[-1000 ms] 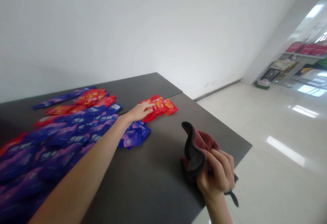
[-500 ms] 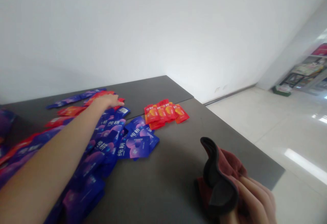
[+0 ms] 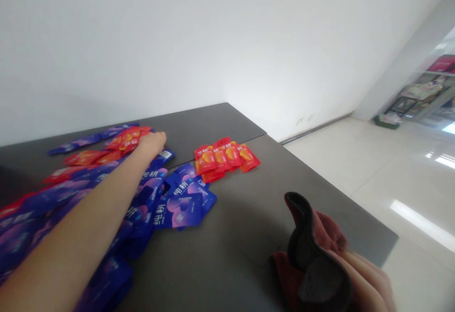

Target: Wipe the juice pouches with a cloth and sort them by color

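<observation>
My left hand (image 3: 153, 144) reaches over the far end of a pile of packets, beside red packets (image 3: 130, 137) with an orange fruit print. Its fingers are curled in and mostly hidden, so what they hold cannot be seen. Under my forearm lie many blue-purple packets (image 3: 147, 191). At the lower right, my right hand (image 3: 369, 276) grips a red-brown cloth pouch (image 3: 325, 231) with a black edge. The pouch's mouth gapes towards the left, and its inside looks dark.
A small group of red packets (image 3: 223, 156) lies on the dark grey table (image 3: 241, 236), beside several overlapping blue packets (image 3: 183, 207). A white wall (image 3: 177, 41) stands behind the table. Pale floor (image 3: 384, 165) and a shelf (image 3: 423, 91) are to the right.
The view has shifted slightly, so the packets sit a little further left. My left hand has curled its fingers in more at the red packets. My right hand still holds the pouch.
</observation>
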Motion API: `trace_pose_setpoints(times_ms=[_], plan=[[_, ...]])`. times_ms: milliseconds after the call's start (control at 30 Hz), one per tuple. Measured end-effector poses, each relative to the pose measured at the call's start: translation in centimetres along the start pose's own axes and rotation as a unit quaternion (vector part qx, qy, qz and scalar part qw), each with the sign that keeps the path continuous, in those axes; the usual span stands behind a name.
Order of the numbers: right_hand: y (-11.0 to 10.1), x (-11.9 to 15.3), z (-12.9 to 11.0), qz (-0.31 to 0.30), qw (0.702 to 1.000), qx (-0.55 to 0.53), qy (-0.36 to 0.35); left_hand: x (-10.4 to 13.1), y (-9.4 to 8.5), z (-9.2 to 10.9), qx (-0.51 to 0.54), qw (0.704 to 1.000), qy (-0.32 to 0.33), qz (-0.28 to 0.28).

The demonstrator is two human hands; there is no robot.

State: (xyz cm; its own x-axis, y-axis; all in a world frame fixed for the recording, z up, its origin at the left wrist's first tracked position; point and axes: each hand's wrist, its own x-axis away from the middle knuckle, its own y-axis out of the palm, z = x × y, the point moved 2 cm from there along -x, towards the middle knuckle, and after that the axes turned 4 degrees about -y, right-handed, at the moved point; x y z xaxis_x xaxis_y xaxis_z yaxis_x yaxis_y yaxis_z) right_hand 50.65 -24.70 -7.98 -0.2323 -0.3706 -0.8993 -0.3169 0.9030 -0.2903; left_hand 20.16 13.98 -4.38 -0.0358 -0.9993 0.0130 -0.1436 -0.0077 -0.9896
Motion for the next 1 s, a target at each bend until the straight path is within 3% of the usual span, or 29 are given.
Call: trace_pose_setpoints(times_ms=[133, 267, 400, 467, 567, 633, 700, 767, 833, 900, 933, 1000], plan=[[0.8, -0.7, -0.5, 0.038, 0.999, 0.015, -0.013, 1.5, -3.1, 0.8, 0.04, 0.998, 0.003, 0.046], [1.1, -0.9, -0.3, 0.032, 0.999, 0.01, -0.014, 4.9, -9.5, 0.9, 0.115, 0.983, 0.03, 0.141], [1.2, -1.2, -0.2, 0.038, 0.999, 0.021, -0.006, 12.6, -15.1, 1.0, 0.251, 0.937, 0.028, 0.24], [1.3, -1.4, -0.3, 0.05, 0.998, 0.023, -0.009, 18.2, -15.8, 1.4, 0.446, 0.858, 0.044, 0.251], [1.6, -1.5, -0.2, 0.07, 0.997, 0.028, -0.006, 26.6, -13.4, 2.2, 0.619, 0.758, 0.016, 0.205], [1.7, -1.5, 0.0, 0.074, 0.997, 0.029, 0.007, 30.9, -9.9, 2.8, 0.664, 0.738, -0.017, 0.12], [1.6, -1.6, 0.0, 0.073, 0.997, 0.025, 0.019, 33.9, -5.6, 3.3, 0.67, 0.738, -0.062, 0.046], [1.4, -1.7, -0.3, 0.068, 0.997, 0.016, 0.023, 35.6, -1.7, 3.8, 0.623, 0.779, -0.074, 0.009], [1.1, -1.8, -1.0, 0.054, 0.998, -0.001, 0.018, 36.7, 1.1, 4.3, 0.505, 0.862, -0.05, 0.006], [0.8, -2.0, -2.0, 0.034, 0.999, -0.021, 0.009, 37.8, 2.3, 4.5, 0.36, 0.93, -0.016, 0.068], [0.7, -2.2, -2.6, 0.022, 0.999, -0.033, 0.007, 38.5, 2.5, 4.5, 0.298, 0.948, 0.001, 0.115], [0.5, -2.7, -4.0, -0.005, 0.998, -0.067, 0.005, 39.9, 2.3, 4.1, 0.219, 0.955, 0.06, 0.192]])
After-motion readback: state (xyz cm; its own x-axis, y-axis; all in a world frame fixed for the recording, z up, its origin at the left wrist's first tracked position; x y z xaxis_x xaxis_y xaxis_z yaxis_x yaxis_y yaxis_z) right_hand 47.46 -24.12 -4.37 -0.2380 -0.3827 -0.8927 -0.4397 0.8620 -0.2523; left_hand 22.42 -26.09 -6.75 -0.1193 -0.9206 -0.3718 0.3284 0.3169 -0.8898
